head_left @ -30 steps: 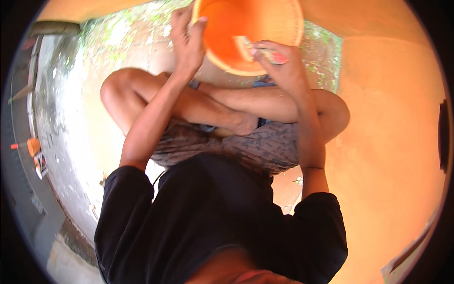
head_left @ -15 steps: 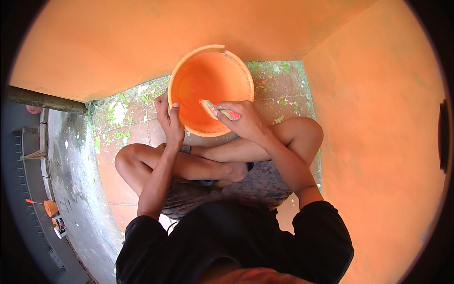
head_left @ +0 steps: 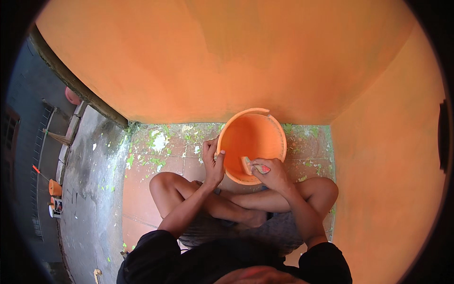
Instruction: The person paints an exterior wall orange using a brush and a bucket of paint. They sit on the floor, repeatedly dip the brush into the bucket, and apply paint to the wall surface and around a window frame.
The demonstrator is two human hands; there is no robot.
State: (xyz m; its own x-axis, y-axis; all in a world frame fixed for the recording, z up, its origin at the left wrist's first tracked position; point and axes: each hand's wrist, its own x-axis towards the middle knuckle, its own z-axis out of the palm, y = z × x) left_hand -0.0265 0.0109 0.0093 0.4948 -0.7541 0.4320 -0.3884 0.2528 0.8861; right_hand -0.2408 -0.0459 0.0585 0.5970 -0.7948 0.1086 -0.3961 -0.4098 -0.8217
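An orange bucket (head_left: 255,135) stands on the tiled floor in front of my crossed legs, its mouth facing me and its far rim broken. My left hand (head_left: 214,165) grips the bucket's left rim, thumb on the edge and fingers outside. In my right hand (head_left: 275,174) is a paintbrush (head_left: 246,165), held by its handle, whose end is red. Its orange-coated bristle end is over the near part of the bucket's mouth. From this angle I cannot tell whether the bristles touch the inner wall.
Orange walls (head_left: 227,61) rise ahead and at right. White and green flecks dot the brown tiles (head_left: 170,165). At far left, beyond a grey concrete strip (head_left: 94,189), are a small orange pail (head_left: 55,188) and a white tub (head_left: 55,207).
The view has tilted up, showing more of the wall, so bucket, hands and legs sit lower and farther right. Both grips and the brush's place over the bucket look the same.
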